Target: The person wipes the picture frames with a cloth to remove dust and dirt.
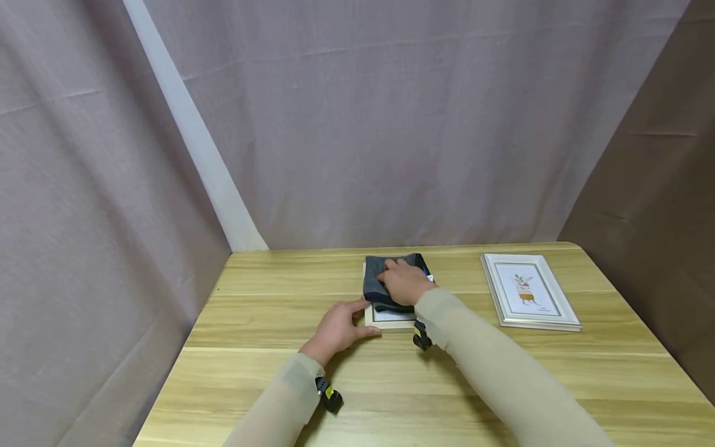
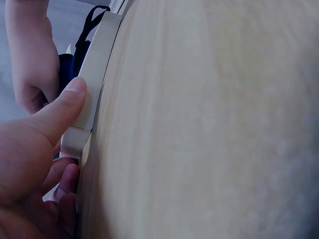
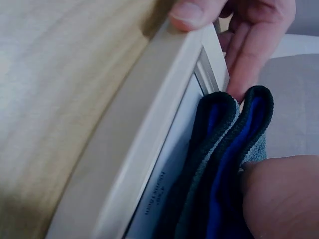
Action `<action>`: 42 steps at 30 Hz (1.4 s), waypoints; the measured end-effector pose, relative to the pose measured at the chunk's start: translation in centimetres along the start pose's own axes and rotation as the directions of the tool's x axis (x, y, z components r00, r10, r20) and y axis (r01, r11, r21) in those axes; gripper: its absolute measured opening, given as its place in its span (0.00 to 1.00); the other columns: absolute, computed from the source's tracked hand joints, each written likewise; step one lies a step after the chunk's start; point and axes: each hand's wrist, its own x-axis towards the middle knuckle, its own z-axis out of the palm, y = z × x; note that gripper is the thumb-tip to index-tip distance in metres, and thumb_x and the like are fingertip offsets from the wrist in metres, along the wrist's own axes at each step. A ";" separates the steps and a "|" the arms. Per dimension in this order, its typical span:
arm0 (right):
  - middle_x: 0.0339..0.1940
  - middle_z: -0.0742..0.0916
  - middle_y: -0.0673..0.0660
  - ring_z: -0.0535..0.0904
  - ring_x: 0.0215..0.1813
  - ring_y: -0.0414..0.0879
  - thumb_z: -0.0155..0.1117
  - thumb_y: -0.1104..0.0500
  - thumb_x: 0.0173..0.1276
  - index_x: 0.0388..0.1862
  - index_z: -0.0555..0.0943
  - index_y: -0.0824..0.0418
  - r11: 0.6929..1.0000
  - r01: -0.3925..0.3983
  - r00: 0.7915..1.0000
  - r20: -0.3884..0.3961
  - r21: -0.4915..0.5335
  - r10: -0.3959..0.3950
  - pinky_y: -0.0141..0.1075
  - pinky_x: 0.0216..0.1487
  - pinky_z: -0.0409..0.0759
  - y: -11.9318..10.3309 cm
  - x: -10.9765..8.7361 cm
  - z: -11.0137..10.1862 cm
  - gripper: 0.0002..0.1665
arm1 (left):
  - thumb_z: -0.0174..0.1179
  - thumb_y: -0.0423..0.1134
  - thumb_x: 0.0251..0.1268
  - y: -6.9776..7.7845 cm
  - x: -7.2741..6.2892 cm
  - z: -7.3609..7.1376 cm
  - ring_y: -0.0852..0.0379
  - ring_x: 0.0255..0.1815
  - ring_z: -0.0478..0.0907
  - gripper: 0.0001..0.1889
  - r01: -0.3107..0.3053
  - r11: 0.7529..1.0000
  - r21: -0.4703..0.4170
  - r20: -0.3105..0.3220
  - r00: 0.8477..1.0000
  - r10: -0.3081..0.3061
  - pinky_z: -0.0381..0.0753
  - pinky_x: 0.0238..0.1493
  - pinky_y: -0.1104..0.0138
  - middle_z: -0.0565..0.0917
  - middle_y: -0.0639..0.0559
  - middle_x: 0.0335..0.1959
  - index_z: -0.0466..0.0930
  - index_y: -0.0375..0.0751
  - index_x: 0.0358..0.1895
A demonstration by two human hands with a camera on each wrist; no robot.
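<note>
A light cream picture frame (image 1: 368, 319) lies flat on the table, a folded grey-blue cloth (image 1: 375, 282) with dark edging covering most of its face. My left hand (image 1: 337, 328) grips the frame's near left corner, thumb along the front edge and fingers at the left side. On top of the cloth is my right hand (image 1: 406, 282), holding the folded layers with bent fingers. The cloth's blue inner side and small print on the frame's insert (image 3: 155, 189) show in the right wrist view. The right hand hides part of the cloth and the frame's far right portion.
To the right lies another white picture frame (image 1: 505, 292) with a potted-plant picture, apparently stacked on something of like shape. The wooden table (image 1: 268, 310) ends at a grey curtain (image 1: 391, 155) behind. Each wrist carries a small black camera (image 1: 332, 400).
</note>
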 end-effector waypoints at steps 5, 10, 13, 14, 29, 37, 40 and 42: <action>0.70 0.81 0.62 0.76 0.71 0.62 0.55 0.58 0.90 0.75 0.85 0.52 0.999 -0.023 0.999 -0.023 0.027 0.024 0.59 0.66 0.83 0.4 0.7 0.1 0.22 | 0.79 0.61 0.64 0.0 0.1 -0.1 0.47 0.64 0.84 0.39 -0.005 1.000 -0.003 -0.004 1.000 0.005 0.82 0.67 0.52 0.86 0.48 0.70 0.83 0.47 0.75; 0.70 0.82 0.61 0.76 0.72 0.64 0.61 0.58 0.86 0.74 0.86 0.52 0.998 -0.023 0.999 -0.026 0.063 0.025 0.59 0.67 0.83 0.9 1.2 0.3 0.22 | 0.80 0.60 0.64 0.0 0.1 0.0 0.47 0.64 0.84 0.39 -0.003 1.000 0.008 -0.011 1.000 0.004 0.82 0.67 0.53 0.86 0.47 0.70 0.83 0.47 0.75; 0.70 0.83 0.60 0.77 0.73 0.65 0.64 0.58 0.85 0.73 0.85 0.54 0.997 -0.007 1.000 -0.026 0.071 0.009 0.58 0.68 0.82 1.2 1.2 0.6 0.22 | 0.80 0.61 0.64 0.3 0.1 0.0 0.47 0.64 0.84 0.40 0.006 1.000 0.017 -0.005 1.000 -0.006 0.82 0.67 0.53 0.86 0.48 0.70 0.83 0.47 0.75; 0.69 0.83 0.60 0.77 0.73 0.65 0.65 0.58 0.85 0.73 0.86 0.54 0.998 0.001 1.000 -0.031 0.070 0.001 0.57 0.68 0.82 1.4 1.1 0.7 0.21 | 0.80 0.62 0.63 0.4 0.1 0.1 0.47 0.63 0.85 0.40 0.005 1.000 0.018 -0.006 1.000 -0.005 0.83 0.66 0.53 0.86 0.47 0.69 0.84 0.46 0.74; 0.61 0.86 0.58 0.86 0.61 0.58 0.67 0.59 0.83 0.69 0.87 0.56 0.995 0.078 0.992 -0.102 0.066 -0.071 0.54 0.61 0.87 0.7 -0.2 1.9 0.19 | 0.78 0.60 0.67 0.5 0.3 0.0 0.44 0.67 0.83 0.42 -0.006 1.000 -0.014 0.000 1.000 0.006 0.80 0.70 0.53 0.84 0.45 0.71 0.77 0.46 0.80; 0.53 0.87 0.56 0.88 0.56 0.56 0.70 0.60 0.81 0.63 0.87 0.57 0.989 0.143 0.979 -0.152 0.038 -0.136 0.53 0.54 0.89 -0.1 -1.9 2.4 0.15 | 0.80 0.58 0.66 0.4 -0.1 -0.1 0.42 0.66 0.83 0.38 -0.021 0.999 -0.026 -0.009 1.000 0.021 0.81 0.68 0.51 0.84 0.43 0.71 0.83 0.47 0.75; 0.53 0.87 0.56 0.88 0.54 0.56 0.70 0.60 0.80 0.63 0.87 0.57 0.987 0.154 0.977 -0.160 0.045 -0.145 0.52 0.55 0.88 -0.1 -2.5 2.4 0.15 | 0.80 0.59 0.66 0.3 0.1 0.0 0.44 0.66 0.84 0.37 -0.037 0.999 -0.020 -0.017 0.999 0.036 0.82 0.68 0.52 0.84 0.44 0.70 0.83 0.48 0.75; 0.53 0.88 0.56 0.89 0.54 0.55 0.71 0.60 0.80 0.63 0.87 0.57 0.986 0.156 0.976 -0.165 0.051 -0.146 0.52 0.55 0.88 0.0 -2.9 2.4 0.15 | 0.79 0.60 0.66 0.4 0.3 0.0 0.46 0.65 0.85 0.38 -0.038 0.999 -0.015 -0.012 0.999 0.038 0.82 0.68 0.54 0.85 0.45 0.70 0.83 0.48 0.76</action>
